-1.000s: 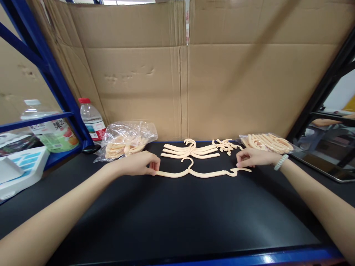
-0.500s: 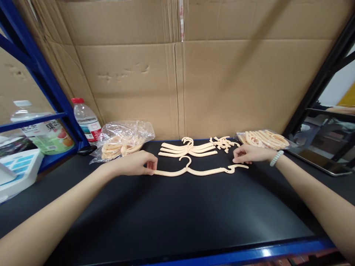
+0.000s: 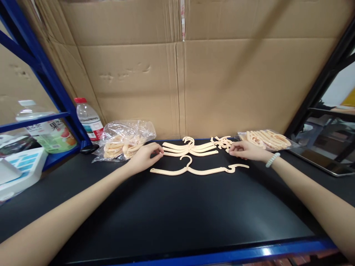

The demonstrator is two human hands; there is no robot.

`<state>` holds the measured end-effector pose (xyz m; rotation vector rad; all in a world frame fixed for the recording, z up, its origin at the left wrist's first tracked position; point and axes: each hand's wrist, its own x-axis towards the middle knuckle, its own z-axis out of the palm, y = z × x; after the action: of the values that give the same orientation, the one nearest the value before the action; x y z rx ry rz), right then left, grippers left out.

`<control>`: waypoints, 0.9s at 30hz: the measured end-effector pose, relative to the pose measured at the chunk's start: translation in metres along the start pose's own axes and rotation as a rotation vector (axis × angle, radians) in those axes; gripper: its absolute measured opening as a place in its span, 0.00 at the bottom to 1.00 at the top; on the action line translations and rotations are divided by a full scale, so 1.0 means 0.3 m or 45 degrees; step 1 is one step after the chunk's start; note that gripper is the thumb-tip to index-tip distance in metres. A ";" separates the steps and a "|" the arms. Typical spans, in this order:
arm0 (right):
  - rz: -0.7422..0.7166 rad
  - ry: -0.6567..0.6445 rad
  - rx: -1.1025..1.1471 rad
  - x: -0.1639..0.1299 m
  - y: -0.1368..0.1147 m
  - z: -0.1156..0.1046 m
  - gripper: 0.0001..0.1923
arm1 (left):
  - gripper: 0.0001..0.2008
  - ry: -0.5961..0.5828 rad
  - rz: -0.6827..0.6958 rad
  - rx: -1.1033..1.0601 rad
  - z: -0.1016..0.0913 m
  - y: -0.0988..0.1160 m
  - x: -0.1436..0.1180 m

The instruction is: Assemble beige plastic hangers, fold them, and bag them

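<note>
Long cream plastic hanger (image 3: 198,170) lies sideways on black tabletop (image 3: 177,207) | just below both hands | left hand (image 3: 146,155) loose, holds nothing | right hand (image 3: 244,149) curled by small cream hooks (image 3: 222,141), grip unclear

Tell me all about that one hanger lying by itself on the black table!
The hanger is pale peach and looks like smooth plastic. It has a small curled hook on top in the middle, two long thin arms, and a wavy little hook at its right end. It lies flat on the black table, just in front of a stack of matching hangers. Neither hand touches it: the left hand and right hand sit just behind its ends.
</note>
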<state>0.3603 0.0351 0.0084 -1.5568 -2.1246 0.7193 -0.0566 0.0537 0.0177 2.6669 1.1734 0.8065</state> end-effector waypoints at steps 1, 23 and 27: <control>-0.055 0.055 -0.002 0.003 -0.003 0.008 0.20 | 0.08 0.040 -0.008 -0.007 0.016 -0.014 -0.001; -0.388 0.250 -0.310 0.032 -0.037 0.103 0.17 | 0.09 0.034 0.045 0.027 0.071 -0.063 -0.011; -0.398 0.225 -0.347 0.032 -0.052 0.111 0.17 | 0.09 0.014 0.047 0.048 0.073 -0.061 0.000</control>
<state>0.3259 0.0348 -0.0077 -1.3097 -2.3272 0.1872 -0.0572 0.0685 -0.0066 2.7260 1.1565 0.8137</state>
